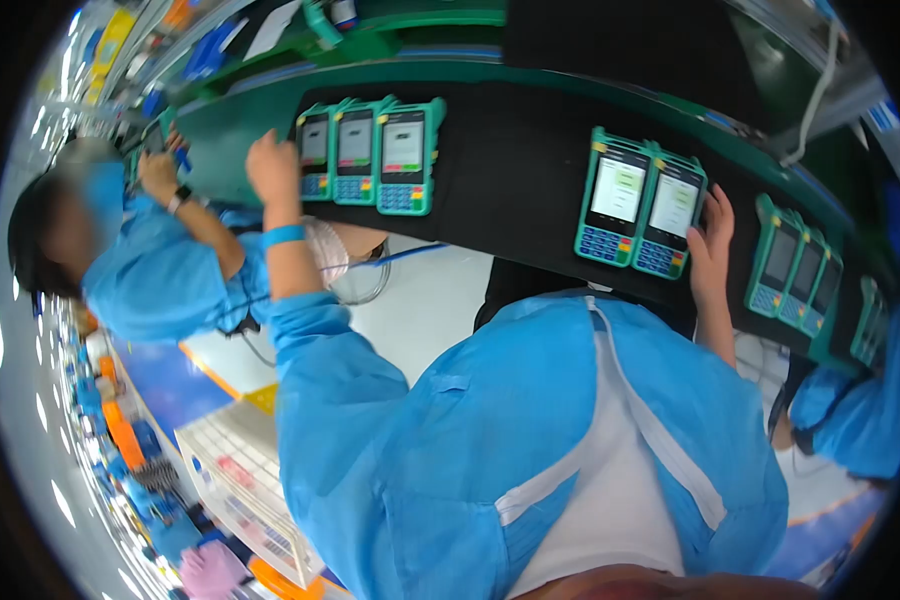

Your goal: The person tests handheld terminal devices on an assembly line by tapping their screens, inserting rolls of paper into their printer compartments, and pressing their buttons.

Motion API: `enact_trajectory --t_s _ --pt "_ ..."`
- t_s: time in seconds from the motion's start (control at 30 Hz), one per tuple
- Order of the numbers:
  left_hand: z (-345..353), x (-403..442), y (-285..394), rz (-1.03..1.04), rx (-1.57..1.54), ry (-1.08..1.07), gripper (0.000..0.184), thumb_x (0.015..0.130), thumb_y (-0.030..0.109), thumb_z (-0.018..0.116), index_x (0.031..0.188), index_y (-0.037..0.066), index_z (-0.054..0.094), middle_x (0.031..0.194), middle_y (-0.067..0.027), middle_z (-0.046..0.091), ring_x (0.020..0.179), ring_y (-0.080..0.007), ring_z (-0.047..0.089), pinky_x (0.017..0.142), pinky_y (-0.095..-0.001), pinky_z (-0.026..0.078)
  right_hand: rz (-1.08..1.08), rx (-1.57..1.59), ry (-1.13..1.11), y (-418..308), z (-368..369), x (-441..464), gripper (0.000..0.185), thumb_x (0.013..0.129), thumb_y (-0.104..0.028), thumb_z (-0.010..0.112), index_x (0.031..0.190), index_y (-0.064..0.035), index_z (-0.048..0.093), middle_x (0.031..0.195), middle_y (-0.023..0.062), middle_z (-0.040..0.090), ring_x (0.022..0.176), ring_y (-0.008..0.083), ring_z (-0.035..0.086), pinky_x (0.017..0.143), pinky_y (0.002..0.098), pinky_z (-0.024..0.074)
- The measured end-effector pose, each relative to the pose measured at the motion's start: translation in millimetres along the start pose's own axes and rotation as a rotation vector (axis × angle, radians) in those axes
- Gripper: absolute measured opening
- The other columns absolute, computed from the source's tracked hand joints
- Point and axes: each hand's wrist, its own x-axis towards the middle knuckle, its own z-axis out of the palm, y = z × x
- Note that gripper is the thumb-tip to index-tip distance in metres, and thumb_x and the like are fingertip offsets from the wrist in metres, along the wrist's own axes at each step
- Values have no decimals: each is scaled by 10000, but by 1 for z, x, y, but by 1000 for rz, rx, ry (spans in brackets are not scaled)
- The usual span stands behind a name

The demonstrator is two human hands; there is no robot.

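Observation:
Two handheld card payment terminals in green frames, a left one (pixel 617 190) and a right one (pixel 673 208), lie side by side with lit screens. My right hand (pixel 712 240) rests along the outer edge of the right terminal, fingers stretched, thumb apart; it appears to touch that edge. Raised beside the left group of three terminals (pixel 403 155) is my left hand (pixel 273 168), with curled fingers; whether it holds anything is hidden. Those three also have lit screens and stand in a close row.
A black mat (pixel 510 170) covers the bench. More green-framed terminals (pixel 798 270) lie at the right, near another person's blue sleeve (pixel 870 425). At the left, a co-worker (pixel 170 275) works with raised hands. A green shelf (pixel 440 30) and a white cable (pixel 820 95) border the bench's far side.

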Motion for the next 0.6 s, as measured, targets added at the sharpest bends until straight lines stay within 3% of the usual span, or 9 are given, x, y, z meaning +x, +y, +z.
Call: enact_trajectory --t_s 0.1,0.13,0.17,0.23,0.3,0.37,0.47,0.57,0.6 --pt "86 2 -98 -86 116 -264 468 795 347 591 1115 6 588 1038 -245 603 970 -395 578 854 -470 465 -411 -626 65 -36 8 2 619 727 -83 605 1309 -49 395 1350 178 361 1266 337 341 1042 424 292" --pt "83 8 -94 -227 143 -440 539 821 440 555 1144 8 574 1056 -249 598 1012 -402 561 872 -472 456 -453 -614 31 -51 16 1 559 723 -75 599 1261 -44 453 1326 185 386 1257 365 344 1044 429 284" --pt "119 6 -128 -239 113 -443 573 833 499 512 1163 35 574 1078 -251 594 1040 -407 545 882 -474 449 -534 -558 -63 -59 25 2 504 736 -76 589 1228 -43 487 1285 192 441 1224 362 400 1023 418 326" --pt "123 8 -126 -280 164 -509 577 836 525 498 1192 77 568 1111 -240 586 1066 -401 532 888 -474 445 -462 -360 -390 -79 61 0 388 748 -97 607 1124 -20 552 1169 196 541 1145 328 504 957 392 419" --pt "94 3 -85 -394 166 -380 521 829 493 515 1129 77 603 1075 -230 607 1019 -399 556 860 -473 454 -711 -472 -648 -81 108 3 347 749 -129 628 1063 9 572 1180 179 548 1179 327 487 959 393 432" --pt "119 5 -103 -239 -64 -292 422 839 396 526 1030 33 627 965 -248 627 912 -418 583 792 -481 466 -710 -604 -760 -67 158 -1 417 741 -182 656 1076 42 548 1232 222 504 1210 329 459 992 396 402" --pt "130 2 -111 -80 -190 -204 320 860 247 522 924 -54 610 863 -287 609 796 -461 573 710 -492 456 -690 -765 -562 -45 220 -15 615 729 -303 649 1182 82 494 1308 281 430 1268 410 370 1056 457 293" --pt "133 -1 -122 -79 -225 -192 356 865 274 545 930 -69 619 905 -274 620 827 -441 580 734 -467 461 -597 -840 -496 -35 268 -19 784 701 -450 624 1203 131 468 1331 323 384 1282 450 328 1061 535 233" --pt "132 1 -122 -84 -207 -229 359 859 275 545 944 -65 623 906 -274 622 829 -441 580 737 -469 461 -635 -1011 -407 -28 287 -21 839 688 -489 616 1214 145 456 1331 336 376 1282 458 322 1060 542 229"
